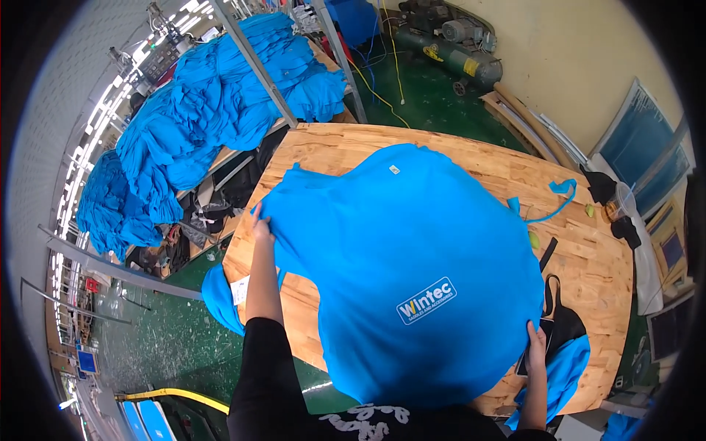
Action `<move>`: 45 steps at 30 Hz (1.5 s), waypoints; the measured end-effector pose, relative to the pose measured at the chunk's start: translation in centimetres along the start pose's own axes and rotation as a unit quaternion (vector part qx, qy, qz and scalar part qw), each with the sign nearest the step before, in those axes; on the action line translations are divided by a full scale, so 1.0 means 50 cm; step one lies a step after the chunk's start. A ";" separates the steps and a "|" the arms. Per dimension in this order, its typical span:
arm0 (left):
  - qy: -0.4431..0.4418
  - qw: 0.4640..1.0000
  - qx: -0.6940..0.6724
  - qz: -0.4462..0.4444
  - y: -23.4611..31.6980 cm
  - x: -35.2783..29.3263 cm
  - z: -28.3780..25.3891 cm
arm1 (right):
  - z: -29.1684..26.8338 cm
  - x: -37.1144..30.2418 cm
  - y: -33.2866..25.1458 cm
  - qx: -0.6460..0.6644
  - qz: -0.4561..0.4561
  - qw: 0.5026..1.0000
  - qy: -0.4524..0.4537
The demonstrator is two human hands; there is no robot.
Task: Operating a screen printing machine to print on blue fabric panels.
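A large bright blue fabric cover (434,228), rounded with a narrower end at the left, lies spread over the wooden table (599,294). It bears a printed white and yellow logo and a small pale label. At its narrower left end, my left hand (262,225) grips the edge between thumb and fingers. My right hand (537,345) pinches the rim at the lower right. Close by that hand are a dark flat phone-like object (523,365), a black cloth item with a strap (565,323) and a crumpled blue cloth (562,375).
A big heap of blue fabric pieces (220,95) covers a bench at the far left. Another blue cloth (220,298) hangs over the table's left edge beside a white paper (240,290). A metal post (254,62) stands behind. An air compressor (456,55) sits on the green floor.
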State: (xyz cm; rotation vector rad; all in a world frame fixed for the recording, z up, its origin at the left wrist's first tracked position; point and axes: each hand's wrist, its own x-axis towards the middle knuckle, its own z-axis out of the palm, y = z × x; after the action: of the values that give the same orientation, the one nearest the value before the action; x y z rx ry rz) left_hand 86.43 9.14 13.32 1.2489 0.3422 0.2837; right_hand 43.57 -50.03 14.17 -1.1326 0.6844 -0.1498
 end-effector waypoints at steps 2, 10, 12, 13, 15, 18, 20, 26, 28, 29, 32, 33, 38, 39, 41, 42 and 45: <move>0.015 1.000 -0.018 0.001 -0.018 0.027 -0.037 | 0.003 -0.001 -0.001 0.002 -0.004 1.000 -0.005; 0.078 0.994 -0.029 -0.078 -0.069 -0.015 -0.152 | 0.011 -0.008 0.004 -0.011 -0.005 1.000 0.011; 0.116 0.991 0.020 -0.063 -0.070 -0.045 -0.158 | 0.010 -0.010 0.004 -0.015 -0.007 1.000 0.008; 0.153 0.981 0.119 -0.002 -0.072 -0.072 -0.155 | 0.009 -0.009 0.004 -0.010 -0.002 1.000 0.008; 0.180 0.932 0.293 0.113 -0.066 -0.138 -0.130 | 0.009 -0.010 0.003 -0.011 0.011 1.000 0.010; 0.059 0.924 0.280 0.256 -0.056 -0.335 -0.078 | 0.012 -0.013 0.000 0.012 -0.009 1.000 -0.009; 0.002 0.874 0.365 0.321 -0.052 -0.528 -0.052 | 0.011 -0.017 -0.003 0.037 0.010 0.999 -0.021; -0.024 0.955 0.288 0.062 -0.047 -1.013 -0.029 | 0.001 -0.017 0.011 0.076 0.018 0.997 0.016; -0.182 0.866 0.450 0.123 -0.033 -1.051 -0.050 | 0.000 -0.014 0.023 0.091 0.002 0.996 0.026; -0.224 0.782 0.551 0.186 -0.032 -1.059 -0.057 | -0.001 -0.011 0.030 0.089 -0.018 0.995 0.035; -0.221 0.749 0.607 0.149 -0.022 -1.066 -0.090 | -0.010 -0.012 0.054 0.064 -0.028 0.997 0.035; -0.213 0.735 0.626 0.152 -0.017 -1.060 -0.101 | -0.012 -0.011 0.062 0.077 -0.060 0.995 0.023; -0.198 0.746 0.636 0.013 -0.004 -1.074 -0.144 | -0.018 -0.017 0.105 0.014 -0.147 0.988 0.033; -0.197 0.768 0.607 -0.054 -0.003 -1.088 -0.156 | -0.016 -0.020 0.115 0.001 -0.212 0.976 0.058; -0.206 0.762 0.602 -0.118 -0.004 -1.132 -0.191 | -0.004 -0.025 0.131 -0.005 -0.283 0.954 0.100; -0.224 0.762 0.591 -0.139 -0.007 -1.161 -0.214 | 0.002 -0.027 0.131 -0.056 -0.293 0.945 0.134; -0.208 0.773 0.561 -0.211 -0.019 -1.266 -0.307 | 0.026 -0.032 0.089 -0.392 -0.364 0.805 0.257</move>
State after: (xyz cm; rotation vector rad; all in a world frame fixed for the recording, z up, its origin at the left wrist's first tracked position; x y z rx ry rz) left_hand 22.34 -2.57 14.34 2.2957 0.4017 -0.7125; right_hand 42.07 -46.37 11.29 -2.1783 0.7711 -0.9279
